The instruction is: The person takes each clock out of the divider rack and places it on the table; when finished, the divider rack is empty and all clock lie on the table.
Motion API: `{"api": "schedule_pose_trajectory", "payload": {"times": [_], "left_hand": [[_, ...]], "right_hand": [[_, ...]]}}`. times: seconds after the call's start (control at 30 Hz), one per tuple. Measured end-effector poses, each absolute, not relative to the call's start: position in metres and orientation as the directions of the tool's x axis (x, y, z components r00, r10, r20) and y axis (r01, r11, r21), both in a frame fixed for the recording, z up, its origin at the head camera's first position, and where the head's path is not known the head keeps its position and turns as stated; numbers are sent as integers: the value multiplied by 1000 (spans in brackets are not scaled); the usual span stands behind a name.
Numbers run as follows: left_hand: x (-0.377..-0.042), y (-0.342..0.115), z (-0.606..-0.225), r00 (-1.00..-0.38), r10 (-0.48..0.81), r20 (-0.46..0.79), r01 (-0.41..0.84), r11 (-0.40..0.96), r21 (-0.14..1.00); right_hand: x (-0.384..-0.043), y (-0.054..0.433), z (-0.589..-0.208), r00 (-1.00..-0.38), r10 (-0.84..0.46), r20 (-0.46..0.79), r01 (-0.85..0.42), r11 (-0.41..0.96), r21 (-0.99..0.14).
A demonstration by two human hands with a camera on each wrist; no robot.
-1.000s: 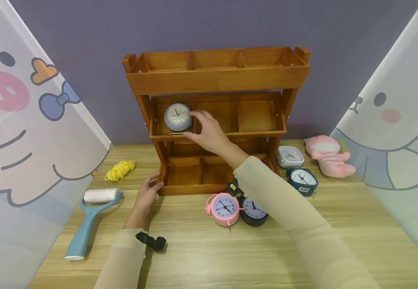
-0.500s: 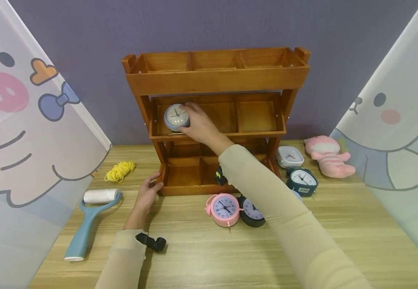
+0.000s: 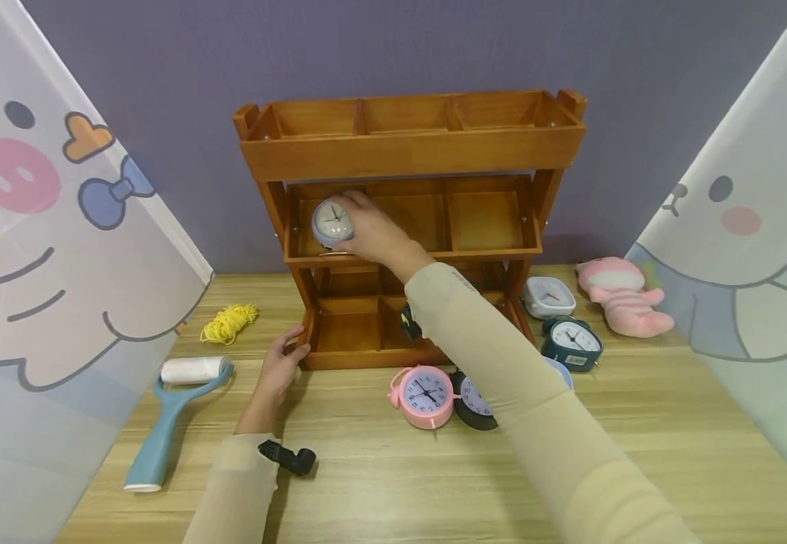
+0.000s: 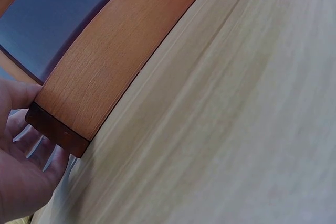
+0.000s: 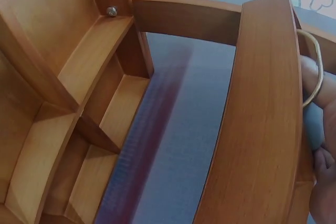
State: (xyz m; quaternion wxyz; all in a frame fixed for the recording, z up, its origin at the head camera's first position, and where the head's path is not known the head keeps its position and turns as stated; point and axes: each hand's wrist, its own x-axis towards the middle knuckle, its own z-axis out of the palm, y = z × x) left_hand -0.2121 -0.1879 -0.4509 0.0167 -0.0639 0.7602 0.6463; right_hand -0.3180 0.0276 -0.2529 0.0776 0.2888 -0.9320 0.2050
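A round alarm clock point(image 3: 328, 223) with a pale blue rim sits in the left compartment of the middle tier of a three-tier wooden shelf point(image 3: 412, 155). My right hand point(image 3: 374, 233) grips its right side, thumb low and fingers over the top. A thin gold handle point(image 5: 318, 56) shows beside that hand in the right wrist view, which hides most of the clock behind a board. At the shelf's lower left corner my left hand point(image 3: 280, 372) holds the end of the bottom tier; the left wrist view has thumb and fingers around the wooden end point(image 4: 58, 129).
A pink alarm clock point(image 3: 426, 397) and a black one point(image 3: 473, 404) lie before the shelf, the latter partly under my right sleeve. To the right are a white clock point(image 3: 548, 296), a dark green clock point(image 3: 572, 344) and a pink plush toy point(image 3: 621, 296). Yellow string point(image 3: 229, 323) and a lint roller point(image 3: 169, 423) lie left.
My right hand has moved left from beside the round clock, its fingers closing onto the clock's right side. The left hand keeps its place on the shelf corner.
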Motion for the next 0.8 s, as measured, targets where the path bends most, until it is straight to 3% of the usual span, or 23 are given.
{"api": "schedule_pose_trajectory", "payload": {"times": [0.27, 0.57, 0.8], "left_hand": [[-211, -188, -452, -993, -69, -95, -103, 128, 986], [-212, -188, -453, -993, -64, -99, -105, 104, 989], [-208, -186, -438, -994, -46, -103, -107, 91, 990]], "right_hand": [[-324, 29, -253, -788, -551, 276, -615, 731, -295], [-328, 30, -256, -819, -496, 289, -574, 710, -409], [-330, 33, -259, -797, -501, 338, -604, 681, -415]]}}
